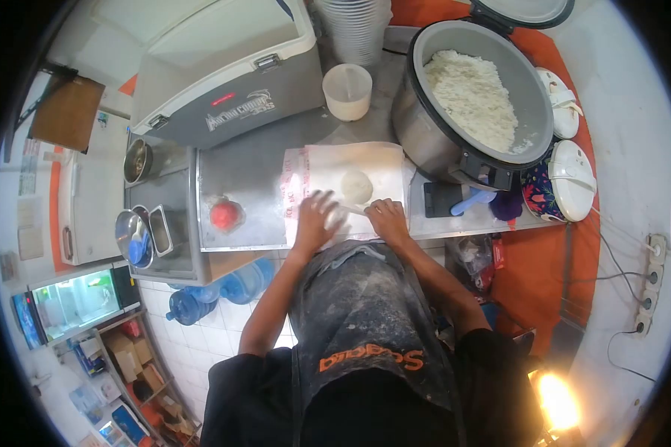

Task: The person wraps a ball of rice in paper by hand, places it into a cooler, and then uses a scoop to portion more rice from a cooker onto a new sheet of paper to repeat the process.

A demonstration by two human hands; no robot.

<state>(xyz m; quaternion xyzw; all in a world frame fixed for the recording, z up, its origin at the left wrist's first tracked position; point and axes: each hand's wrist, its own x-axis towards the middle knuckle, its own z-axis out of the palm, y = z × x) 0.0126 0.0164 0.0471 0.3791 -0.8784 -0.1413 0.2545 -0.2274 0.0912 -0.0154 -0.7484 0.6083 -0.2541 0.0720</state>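
A stack of white wrapping paper (328, 160) with red print along its left side lies on the steel counter in front of me. On it sits a round, pale mound (356, 187) that looks like rice. My left hand (318, 221) is over the paper's lower left part, its fingers spread and slightly blurred. At the near right part of the paper, my right hand (388, 220) has its fingers curled over what appears to be the near edge of the top sheet. A thin white fold shows between the two hands.
To the right stands a large open rice cooker (466, 97) full of white rice, with a blue rice paddle (473, 201) below it. A white tub (347, 92) and a grey cooler box (235, 97) are behind. A red round object (226, 214) lies left on the counter (253, 179).
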